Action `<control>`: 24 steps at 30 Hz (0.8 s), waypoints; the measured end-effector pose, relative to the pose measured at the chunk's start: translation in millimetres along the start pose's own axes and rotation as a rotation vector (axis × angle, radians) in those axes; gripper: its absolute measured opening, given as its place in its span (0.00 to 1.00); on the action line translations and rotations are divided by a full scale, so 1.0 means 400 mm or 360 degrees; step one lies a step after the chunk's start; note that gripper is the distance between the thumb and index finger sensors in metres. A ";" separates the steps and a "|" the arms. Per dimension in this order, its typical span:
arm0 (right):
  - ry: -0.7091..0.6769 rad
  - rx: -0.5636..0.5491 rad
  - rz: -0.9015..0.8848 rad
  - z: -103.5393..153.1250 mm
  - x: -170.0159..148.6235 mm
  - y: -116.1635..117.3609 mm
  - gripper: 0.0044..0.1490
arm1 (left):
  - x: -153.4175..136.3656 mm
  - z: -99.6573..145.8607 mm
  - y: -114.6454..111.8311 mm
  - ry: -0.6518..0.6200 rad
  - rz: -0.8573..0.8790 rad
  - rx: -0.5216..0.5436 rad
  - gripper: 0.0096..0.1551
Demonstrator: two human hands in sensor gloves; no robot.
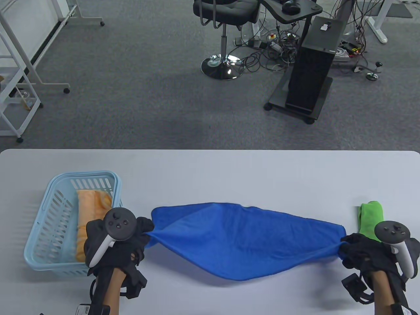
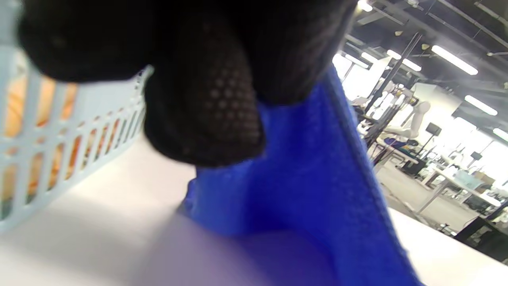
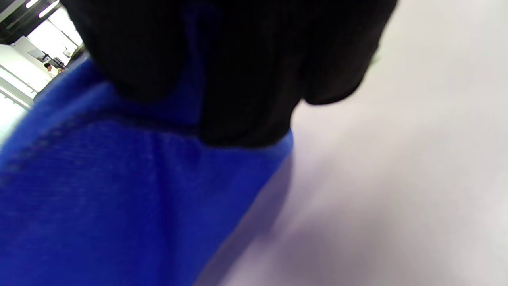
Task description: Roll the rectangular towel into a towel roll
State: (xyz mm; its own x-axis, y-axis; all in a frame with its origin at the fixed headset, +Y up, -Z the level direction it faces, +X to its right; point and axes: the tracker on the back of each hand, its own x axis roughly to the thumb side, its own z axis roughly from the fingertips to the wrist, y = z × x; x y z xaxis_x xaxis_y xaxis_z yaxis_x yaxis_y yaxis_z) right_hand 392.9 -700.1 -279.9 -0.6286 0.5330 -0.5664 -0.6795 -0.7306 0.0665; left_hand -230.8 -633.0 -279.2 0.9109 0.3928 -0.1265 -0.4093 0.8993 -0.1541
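While it's stretched out sideways across the near half of the table (image 1: 210, 170), the blue towel (image 1: 242, 239) is bunched to a point at each end and sags wide in the middle, so it looks kind of like a big leaf. The left hand (image 1: 111, 242) has its fingers (image 2: 202, 115) curled and pinching the towel's 9 o'clock end, with the cloth coming out right from under the fingertips in the left wrist view. Over at the 3 o'clock end, the right hand (image 1: 377, 254) does the same thing, gloved fingers (image 3: 246, 79) clamped over the bunched corner.

Just at 9 o'clock of the left hand there's a light blue basket (image 1: 42, 236) with an orange towel (image 1: 87, 223) lying inside. At 12 o'clock of the right hand, a folded green towel (image 1: 370, 216) sits on the table, partly hidden behind the tracker.
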 end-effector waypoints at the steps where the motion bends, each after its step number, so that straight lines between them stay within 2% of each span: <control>1: -0.0003 0.0008 -0.0003 0.001 0.001 -0.002 0.31 | 0.002 0.001 0.000 0.0007 -0.0046 0.0014 0.23; 5: -0.0019 0.0026 -0.0016 -0.004 0.003 -0.007 0.29 | 0.014 -0.001 0.013 0.0068 -0.0281 0.0021 0.21; 10: -0.0005 0.0073 -0.0012 -0.020 0.000 -0.031 0.29 | 0.020 -0.010 0.043 0.0178 -0.0449 0.0026 0.21; 16: -0.0029 0.0114 -0.0092 -0.029 0.009 -0.069 0.30 | 0.039 -0.008 0.071 0.0194 -0.0414 0.0066 0.23; 19: -0.0057 0.0004 -0.0140 -0.024 0.023 -0.093 0.29 | 0.037 0.001 0.120 0.0170 -0.0200 0.0202 0.23; 21: -0.0107 -0.0052 -0.0267 -0.013 0.044 -0.099 0.29 | 0.032 -0.007 0.145 0.0151 0.0115 0.0270 0.23; 24: -0.0219 -0.0045 -0.0434 0.014 0.089 -0.099 0.29 | 0.027 -0.025 0.164 0.0160 0.0422 0.0349 0.23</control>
State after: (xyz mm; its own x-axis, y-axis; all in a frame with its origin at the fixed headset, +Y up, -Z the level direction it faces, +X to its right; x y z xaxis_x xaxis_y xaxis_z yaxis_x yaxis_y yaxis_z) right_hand 395.3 -649.8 -298.2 -0.4714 0.7625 -0.4432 -0.8205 -0.5635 -0.0967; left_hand -248.5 -571.7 -300.6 0.7603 0.6071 -0.2312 -0.5996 0.7927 0.1097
